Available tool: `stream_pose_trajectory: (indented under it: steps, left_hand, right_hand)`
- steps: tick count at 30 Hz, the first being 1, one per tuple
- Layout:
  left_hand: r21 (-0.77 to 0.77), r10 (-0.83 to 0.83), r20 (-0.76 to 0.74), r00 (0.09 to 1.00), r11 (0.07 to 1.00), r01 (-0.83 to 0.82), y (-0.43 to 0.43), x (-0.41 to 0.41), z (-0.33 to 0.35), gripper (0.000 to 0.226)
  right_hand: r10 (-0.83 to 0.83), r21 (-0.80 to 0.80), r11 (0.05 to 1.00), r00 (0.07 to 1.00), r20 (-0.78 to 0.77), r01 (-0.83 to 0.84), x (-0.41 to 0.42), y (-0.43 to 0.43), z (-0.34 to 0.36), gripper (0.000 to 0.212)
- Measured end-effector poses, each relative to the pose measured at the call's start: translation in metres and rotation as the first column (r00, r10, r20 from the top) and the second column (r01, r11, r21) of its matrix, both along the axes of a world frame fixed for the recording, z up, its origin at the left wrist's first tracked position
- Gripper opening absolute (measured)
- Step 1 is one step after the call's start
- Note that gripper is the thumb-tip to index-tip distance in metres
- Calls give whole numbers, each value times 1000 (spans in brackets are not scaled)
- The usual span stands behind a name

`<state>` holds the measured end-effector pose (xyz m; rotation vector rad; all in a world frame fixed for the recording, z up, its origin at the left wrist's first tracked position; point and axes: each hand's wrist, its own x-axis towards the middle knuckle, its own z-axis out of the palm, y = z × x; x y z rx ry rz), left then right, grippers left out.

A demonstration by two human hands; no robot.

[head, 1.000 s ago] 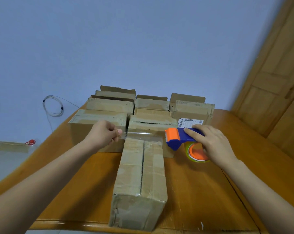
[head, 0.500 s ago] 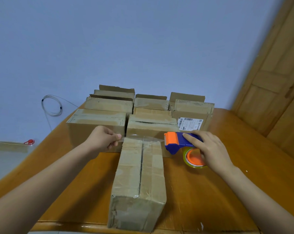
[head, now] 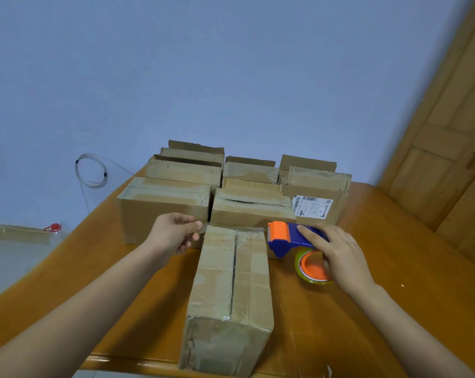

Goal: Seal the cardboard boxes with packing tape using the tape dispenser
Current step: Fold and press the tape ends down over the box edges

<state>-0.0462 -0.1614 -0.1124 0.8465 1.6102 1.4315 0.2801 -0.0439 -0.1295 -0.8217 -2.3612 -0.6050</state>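
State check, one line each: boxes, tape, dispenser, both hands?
front box: flaps shut, centre seam visible
tape: stretched across the front box's far end
dispenser: at that box's far right corner
left hand: pinches tape end
right hand: grips dispenser
rear boxes: flaps up, open

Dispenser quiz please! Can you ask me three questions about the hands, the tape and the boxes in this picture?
1. True or false: the right hand holds the dispenser.
2. What does the left hand pinch? A) tape B) scissors C) a pen
3. Fill the gap: the tape crosses the front box at its ___ end (near or far).
Key: 1 true; 2 A; 3 far.
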Motion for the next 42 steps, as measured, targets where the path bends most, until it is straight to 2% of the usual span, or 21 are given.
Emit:
stream_pose_trajectory:
  steps: [7,9,12,15,20,23,25,28,30,32,33,35,42]
  left_hand:
    - [89,60,-26,998,994,-58,-2,21,-23,27]
    - [90,69,-96,993,994,-61,-2,21,-25,34]
    - [2,30,-229,973,1000,-30,-6,21,-33,50]
    - [-71,-21,-374,927,997,-6,-12,24,-47,47]
    - [40,222,-203,954,975,-218,-13,8,-22,35]
    - [105,217,-311,925,975,-193,-20,13,20,30]
    - [95,92,-513,853,994,-50,-30,26,46,32]
    - [-96,-169,-803,572,983,156,-41,61,68,49]
    - [-263,-303,-883,358,952,157,-41,88,65,62]
    - [-367,-382,-902,199,924,110,-43,114,56,73]
    - [-405,-414,-896,160,910,89,-44,125,51,79]
    - [-456,-459,-878,137,888,58,-48,135,42,89]
    - [-468,-481,-876,42,867,174,-63,100,47,71]
  right_hand:
    - [-21,-53,998,996,-85,17,-9,-12,-16,93]
    - [-17,-74,997,992,-122,8,-12,-15,-21,91]
    - [-35,-100,995,987,-158,19,-15,-17,-28,94]
    - [-50,-117,993,984,-173,30,-18,-19,-31,97]
    - [-64,-79,996,984,-169,51,-22,-21,-25,94]
    - [-90,-79,994,981,-171,77,-23,-24,-27,89]
    - [-105,-97,991,977,-184,88,-23,-28,-32,88]
    - [-117,-113,989,971,-209,95,-25,-35,-37,85]
    - [-126,-114,988,966,-224,103,-26,-42,-38,84]
    - [-126,-126,987,963,-238,98,-27,-48,-40,84]
    - [-122,-133,987,962,-245,91,-27,-51,-41,85]
    - [-121,-152,985,959,-255,83,-26,-58,-43,88]
    - [-139,-214,973,954,-266,83,-37,-95,-48,98]
